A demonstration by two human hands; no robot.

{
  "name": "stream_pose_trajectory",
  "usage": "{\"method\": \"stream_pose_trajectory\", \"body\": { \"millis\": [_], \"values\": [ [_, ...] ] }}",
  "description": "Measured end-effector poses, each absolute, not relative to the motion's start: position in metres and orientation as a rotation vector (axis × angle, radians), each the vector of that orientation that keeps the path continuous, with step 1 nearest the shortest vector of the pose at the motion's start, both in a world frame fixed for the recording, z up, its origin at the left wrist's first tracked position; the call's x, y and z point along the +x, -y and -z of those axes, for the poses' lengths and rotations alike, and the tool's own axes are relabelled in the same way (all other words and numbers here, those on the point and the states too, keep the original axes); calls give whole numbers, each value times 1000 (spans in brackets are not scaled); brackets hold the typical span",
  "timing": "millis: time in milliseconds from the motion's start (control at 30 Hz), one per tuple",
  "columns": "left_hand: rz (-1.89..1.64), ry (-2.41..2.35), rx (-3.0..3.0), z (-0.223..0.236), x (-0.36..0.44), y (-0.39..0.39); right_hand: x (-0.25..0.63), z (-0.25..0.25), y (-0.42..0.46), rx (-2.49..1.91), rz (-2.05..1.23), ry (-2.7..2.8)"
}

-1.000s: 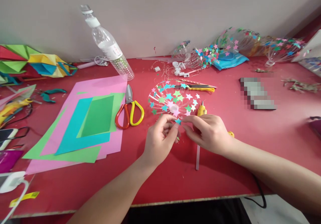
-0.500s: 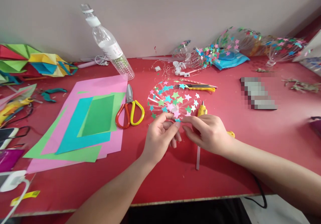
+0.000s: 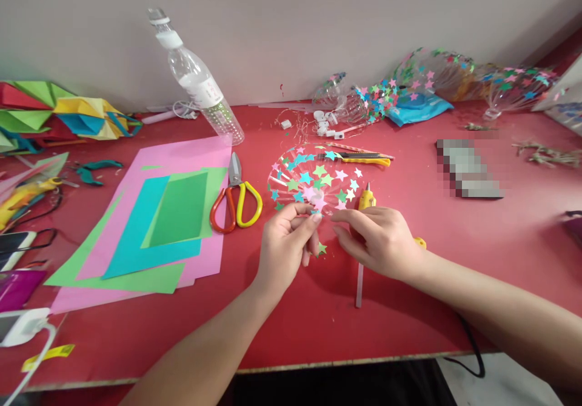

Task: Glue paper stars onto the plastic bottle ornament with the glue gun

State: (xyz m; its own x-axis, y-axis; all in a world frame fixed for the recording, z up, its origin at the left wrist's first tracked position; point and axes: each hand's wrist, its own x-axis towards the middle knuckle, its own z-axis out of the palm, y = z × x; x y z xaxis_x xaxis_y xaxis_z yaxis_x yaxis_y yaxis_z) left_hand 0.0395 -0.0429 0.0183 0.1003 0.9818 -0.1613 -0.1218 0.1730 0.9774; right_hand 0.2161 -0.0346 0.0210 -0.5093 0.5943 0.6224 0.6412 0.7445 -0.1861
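Observation:
A clear plastic piece cut into a fan of strips lies on the table, dotted with pink, green and blue paper stars. At its near edge, my left hand pinches a small blue paper star between thumb and forefinger. A green paper star shows just below those fingertips. My right hand is close by on the right, thumb and forefinger apart, with nothing visible between them. Partly under the right hand is a yellow glue gun, a glue stick poking out toward me.
Red-and-yellow-handled scissors lie left of the plastic piece, beside stacked coloured paper sheets. Behind are a yellow utility knife and a plastic bottle. A pixelated dark object is on the right. Star-covered plastic pieces stand by the wall.
My left hand has shifted slightly left with the blue star, away from my right fingertips. A green star now shows beneath its fingers. The right hand has barely moved.

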Motion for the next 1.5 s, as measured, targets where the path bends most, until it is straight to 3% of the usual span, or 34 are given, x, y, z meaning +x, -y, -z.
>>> {"method": "stream_pose_trajectory", "body": {
  "millis": [1500],
  "values": [
    [-1040, -1161, 1199, -28, 41, 48, 216, -26, 36, -919, 91, 2194]
  ]
}}
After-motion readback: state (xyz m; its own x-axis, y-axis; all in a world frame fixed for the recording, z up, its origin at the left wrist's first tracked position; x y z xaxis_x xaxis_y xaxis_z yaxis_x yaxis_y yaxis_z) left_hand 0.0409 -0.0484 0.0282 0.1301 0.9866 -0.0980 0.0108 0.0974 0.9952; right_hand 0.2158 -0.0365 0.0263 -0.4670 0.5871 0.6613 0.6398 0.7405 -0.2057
